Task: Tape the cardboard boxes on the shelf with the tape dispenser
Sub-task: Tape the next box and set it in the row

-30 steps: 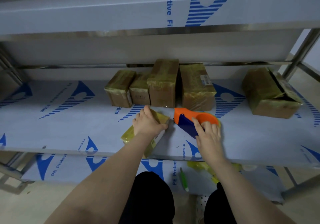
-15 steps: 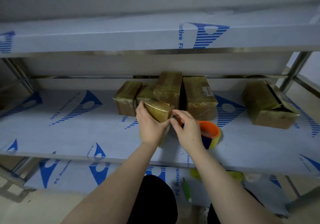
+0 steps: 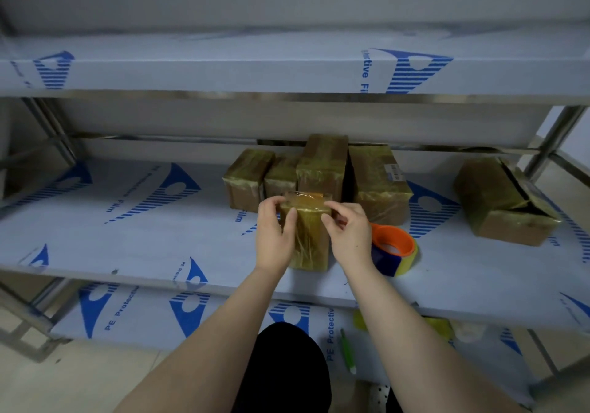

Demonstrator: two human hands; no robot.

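Hands, left (image 3: 274,234) and right (image 3: 349,237), pinch the upright taped box (image 3: 311,237) at centre frame; fingers grip its top corners. Light, stiff, slippery film; tape dispenser (image 3: 394,250) rests beside it.

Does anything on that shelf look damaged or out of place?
Yes. The big box at the far right sits apart from the others, and its top flap gapes open with a dark slit and crumpled tape. The row of four boxes at the back looks sealed, as does the small box held in both hands.
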